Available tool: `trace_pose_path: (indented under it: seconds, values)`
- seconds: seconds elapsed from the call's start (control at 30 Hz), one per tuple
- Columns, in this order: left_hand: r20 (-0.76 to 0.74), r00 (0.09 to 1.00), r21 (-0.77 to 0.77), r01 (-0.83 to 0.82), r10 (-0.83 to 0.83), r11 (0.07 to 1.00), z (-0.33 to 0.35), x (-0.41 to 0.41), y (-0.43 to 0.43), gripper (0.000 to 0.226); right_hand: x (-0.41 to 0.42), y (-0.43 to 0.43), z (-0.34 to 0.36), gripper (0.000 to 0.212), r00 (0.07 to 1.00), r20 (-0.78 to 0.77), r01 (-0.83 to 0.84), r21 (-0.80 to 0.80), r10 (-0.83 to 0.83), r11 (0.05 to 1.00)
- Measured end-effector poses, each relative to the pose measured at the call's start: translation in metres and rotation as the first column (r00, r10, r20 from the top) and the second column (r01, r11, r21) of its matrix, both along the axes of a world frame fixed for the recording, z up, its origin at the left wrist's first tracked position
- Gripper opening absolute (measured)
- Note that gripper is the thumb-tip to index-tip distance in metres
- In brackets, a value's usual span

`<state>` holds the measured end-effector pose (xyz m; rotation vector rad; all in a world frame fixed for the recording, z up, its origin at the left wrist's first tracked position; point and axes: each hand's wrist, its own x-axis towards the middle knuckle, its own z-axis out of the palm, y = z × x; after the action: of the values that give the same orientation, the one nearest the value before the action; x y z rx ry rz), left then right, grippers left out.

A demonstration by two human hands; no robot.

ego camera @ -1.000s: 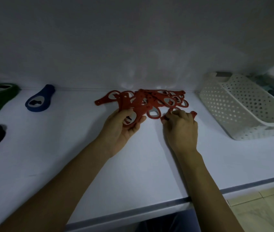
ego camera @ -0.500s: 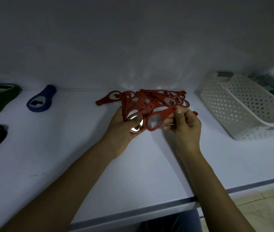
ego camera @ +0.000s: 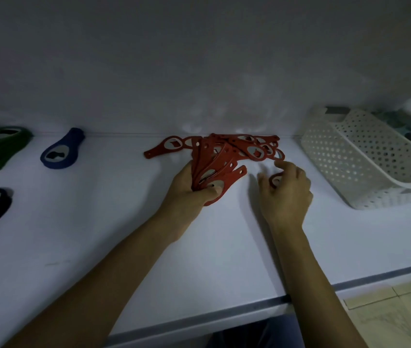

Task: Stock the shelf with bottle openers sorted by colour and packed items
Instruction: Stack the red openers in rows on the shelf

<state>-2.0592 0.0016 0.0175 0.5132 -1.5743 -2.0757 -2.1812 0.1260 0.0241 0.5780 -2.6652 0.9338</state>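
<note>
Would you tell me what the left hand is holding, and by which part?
Left hand grips a fan of red bottle openers by their wide ends.

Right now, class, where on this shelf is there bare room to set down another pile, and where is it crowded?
Bare: the patch between the blue opener and the red openers, and the wide front of the shelf nearer you than the blue opener. Crowded: from the red openers across to the basket.
</note>
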Motion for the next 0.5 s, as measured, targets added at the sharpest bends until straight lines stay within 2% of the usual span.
trace_pose_path:
  seconds: [0.07,0.1,0.17,0.27,0.4,0.5]
  values:
    - [0.011,1.000,-0.009,0.005,-0.005,1.000,-0.0018,0.0004,0.0010,0.045,-0.0036,0.0006,-0.0041,0.039,1.000,0.011,0.009,0.266,-0.012,0.964]
    - [0.010,1.000,-0.006,0.002,-0.002,1.000,-0.0020,0.0006,0.0011,0.043,-0.0033,-0.0006,-0.0048,0.032,1.000,-0.010,-0.022,0.295,0.026,0.955]
    - [-0.004,1.000,0.018,0.002,-0.002,1.000,-0.0022,0.0004,0.0006,0.043,-0.0023,-0.0006,-0.0046,0.023,0.991,-0.082,-0.088,0.234,0.110,0.968]
    - [-0.033,0.999,0.094,0.005,-0.002,0.996,-0.0015,-0.0008,-0.0005,0.044,-0.0007,0.0012,-0.0017,0.023,0.972,-0.137,-0.155,0.233,0.190,0.960]
    - [-0.101,0.994,0.180,0.050,-0.033,0.982,-0.0004,-0.0010,-0.0026,0.041,0.0061,-0.0019,-0.0031,0.020,0.927,-0.147,-0.324,0.151,0.345,0.934]
    - [-0.144,0.989,0.195,0.065,-0.037,0.979,0.0020,0.0001,-0.0025,0.040,0.0024,-0.0023,-0.0069,0.020,0.924,-0.090,-0.358,0.128,0.371,0.925]
